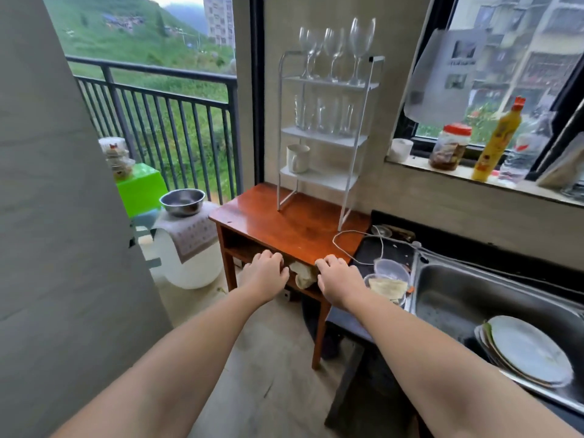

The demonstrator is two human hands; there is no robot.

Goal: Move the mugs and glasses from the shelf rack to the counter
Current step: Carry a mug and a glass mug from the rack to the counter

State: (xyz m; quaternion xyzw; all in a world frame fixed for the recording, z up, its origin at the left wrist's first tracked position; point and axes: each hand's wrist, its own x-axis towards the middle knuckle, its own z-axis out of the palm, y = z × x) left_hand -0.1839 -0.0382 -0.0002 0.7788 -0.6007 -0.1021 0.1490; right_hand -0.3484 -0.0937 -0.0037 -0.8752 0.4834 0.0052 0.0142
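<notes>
Indoors, shelf rack [325, 134] stands on wooden table [268, 216], seemingly glossy.

A wooden table [284, 222] carries a white rack [325, 128], which stands at the table's back, against the wall. The rack's top shelf holds wine glasses [335, 49], the middle shelf tumblers [322, 116], and the bottom shelf a mug [297, 158] at its left end. A white cable [350, 238] loops over the table's right edge, near the rack's front foot.
</notes>
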